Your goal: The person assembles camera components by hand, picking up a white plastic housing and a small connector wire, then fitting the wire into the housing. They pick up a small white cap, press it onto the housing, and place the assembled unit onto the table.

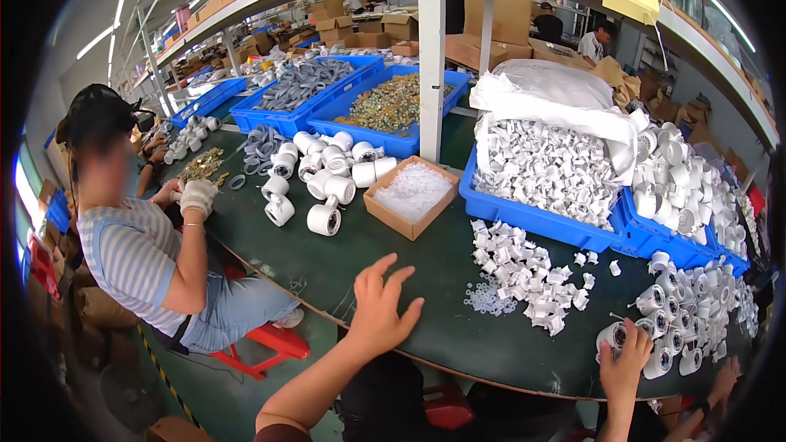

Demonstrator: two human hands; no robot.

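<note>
My left hand (378, 307) hovers over the dark green tabletop with its fingers spread, holding nothing. At the right, my right hand (626, 368) has its fingers curled round a white round housing (610, 336) with a dark round centre. Beside that hand lies a crowd of similar white housings (661, 311). Between my two hands are a pile of small white plastic clips (532, 274) and a little heap of translucent rings (489, 296). Beyond my left hand stands a cardboard box (391, 219) filled with tiny clear pieces.
Blue trays hold white clips (548, 168), brass-coloured parts (385, 106) and grey rings (304, 83). More white housings (326, 217) lie past the box. A gloved co-worker (139, 254) sits at the left on a red stool. A white post (431, 57) rises from the table. Another person's hand (725, 381) shows at lower right.
</note>
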